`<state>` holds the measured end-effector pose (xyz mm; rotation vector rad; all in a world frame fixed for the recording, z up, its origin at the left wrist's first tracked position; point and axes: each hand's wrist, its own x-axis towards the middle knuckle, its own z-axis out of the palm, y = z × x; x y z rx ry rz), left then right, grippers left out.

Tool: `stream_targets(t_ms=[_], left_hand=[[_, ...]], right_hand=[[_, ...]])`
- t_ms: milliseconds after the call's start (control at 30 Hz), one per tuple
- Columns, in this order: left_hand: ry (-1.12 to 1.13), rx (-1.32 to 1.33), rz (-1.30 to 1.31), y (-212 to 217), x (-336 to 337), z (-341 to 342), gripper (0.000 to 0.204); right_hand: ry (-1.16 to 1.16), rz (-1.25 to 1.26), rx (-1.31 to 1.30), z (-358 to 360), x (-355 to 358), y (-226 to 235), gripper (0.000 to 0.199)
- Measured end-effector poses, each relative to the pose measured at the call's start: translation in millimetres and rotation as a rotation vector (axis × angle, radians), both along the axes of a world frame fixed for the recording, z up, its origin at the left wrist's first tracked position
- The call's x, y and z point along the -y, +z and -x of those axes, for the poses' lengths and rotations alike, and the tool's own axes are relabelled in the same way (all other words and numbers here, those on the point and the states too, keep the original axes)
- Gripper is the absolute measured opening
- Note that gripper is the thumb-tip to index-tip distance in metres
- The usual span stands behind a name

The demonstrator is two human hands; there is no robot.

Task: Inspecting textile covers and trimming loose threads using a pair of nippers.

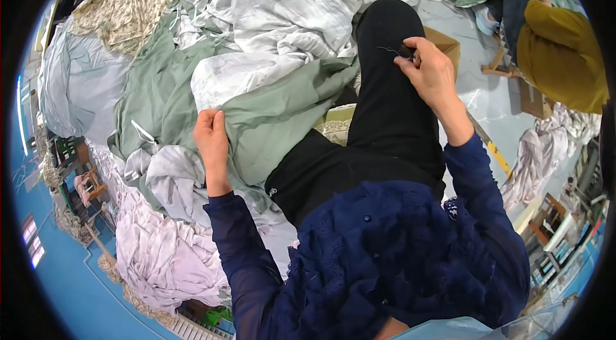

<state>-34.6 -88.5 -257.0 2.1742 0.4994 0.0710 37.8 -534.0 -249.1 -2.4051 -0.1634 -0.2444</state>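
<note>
Sage-green cloth [282, 105] lies over my left thigh and spreads to the left, with a white, patterned layer [240, 75] folded against it. My left hand [212, 141] is closed, pinching the edge of this cloth between thumb and fingers. Above my right knee, my right hand [427, 70] is closed around a small dark object [405, 51]; the fingers cover most of it, so its kind is unclear. A thin pale thread [387, 49] sticks out beside its tip, against my black trousers. A white tie or loop [144, 132] lies on the green cloth.
Heaped white-grey fabric [289, 6] fills the area ahead. Beige printed cloth [128, 3] and pinkish fabric [163, 253] are piled at left. A cardboard box [446, 48] stands beyond my right knee. At far right sits another person in a mustard top [561, 57], near a wooden stool [500, 64].
</note>
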Motion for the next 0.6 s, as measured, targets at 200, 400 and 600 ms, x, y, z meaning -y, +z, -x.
stream_targets(t_ms=[200, 400, 600], left_hand=[[0.01, 0.008, -0.045, -2.0, 5.9, 1.3, 0.011], [-0.002, 0.045, -0.036, -8.4, -5.9, 4.0, 0.009], [-0.056, 0.055, 0.172, 18.8, -0.1, -1.2, 0.009]], right_hand=[[0.085, -0.143, -0.322, -7.6, 29.4, -1.1, 0.012], [-0.263, -0.48, -0.12, -4.3, 104.6, 5.6, 0.015], [-0.45, 0.345, -0.092, -10.4, 182.9, -77.5, 0.019]])
